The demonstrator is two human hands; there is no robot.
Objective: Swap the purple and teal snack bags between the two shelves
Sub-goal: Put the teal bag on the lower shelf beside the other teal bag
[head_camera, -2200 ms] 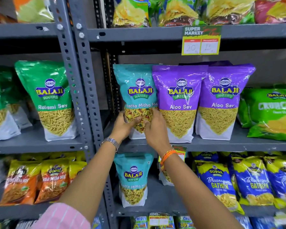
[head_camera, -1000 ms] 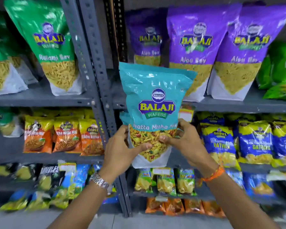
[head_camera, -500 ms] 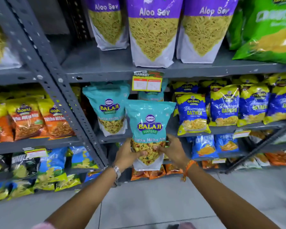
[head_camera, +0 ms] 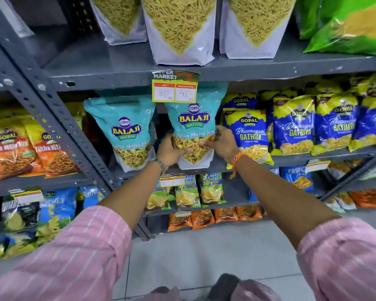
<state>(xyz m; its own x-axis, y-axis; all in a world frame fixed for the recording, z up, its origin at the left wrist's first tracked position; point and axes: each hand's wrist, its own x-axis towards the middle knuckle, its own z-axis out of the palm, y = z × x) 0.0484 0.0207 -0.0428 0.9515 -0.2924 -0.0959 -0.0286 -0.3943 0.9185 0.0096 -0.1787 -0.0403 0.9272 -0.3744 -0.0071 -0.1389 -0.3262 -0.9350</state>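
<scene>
A teal plastic snack bag [head_camera: 193, 127] is gripped at its lower sides by the left hand [head_camera: 172, 152] and right hand [head_camera: 223, 143], upright on the grey metal shelf [head_camera: 291, 157]; a second teal bag [head_camera: 126, 131] stands just left of the hands.

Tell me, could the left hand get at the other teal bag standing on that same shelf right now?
Probably yes, once it lets go. The left hand is gripping the held teal bag together with the right hand. The other teal bag stands just beside it at the shelf front, with nothing across it.
</scene>
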